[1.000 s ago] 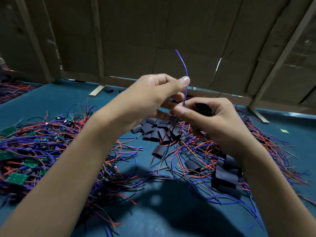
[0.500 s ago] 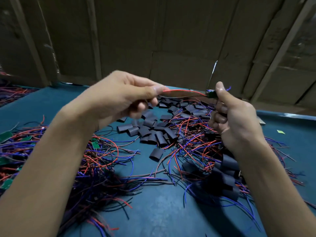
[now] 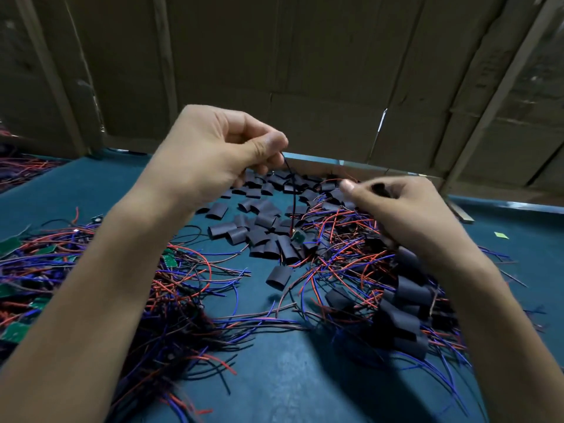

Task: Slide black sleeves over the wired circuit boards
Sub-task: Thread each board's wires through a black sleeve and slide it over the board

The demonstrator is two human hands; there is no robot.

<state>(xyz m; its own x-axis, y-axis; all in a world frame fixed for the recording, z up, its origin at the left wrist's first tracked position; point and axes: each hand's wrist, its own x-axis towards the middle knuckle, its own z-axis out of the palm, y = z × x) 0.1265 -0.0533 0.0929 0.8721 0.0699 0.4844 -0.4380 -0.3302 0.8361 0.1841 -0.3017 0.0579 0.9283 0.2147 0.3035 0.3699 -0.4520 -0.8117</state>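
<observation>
Left of the sleeve pile [image 3: 262, 227], bare boards [image 3: 15, 331] and loose wires [image 3: 91, 270] lie tangled on the table [image 3: 274, 377]. Above the pile, the left hand [image 3: 213, 157] pinches a wire [image 3: 291, 193] between thumb and forefinger; a small green board [image 3: 297, 236] dangles from it, just over the pile. Right of the pile, the right hand [image 3: 403, 209] curls around a black sleeve [image 3: 380, 189]. Sleeved boards [image 3: 406, 309] lie below that wrist.

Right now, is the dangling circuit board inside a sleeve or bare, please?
Bare: the circuit board hangs green and uncovered from wires pinched by the left hand.
</observation>
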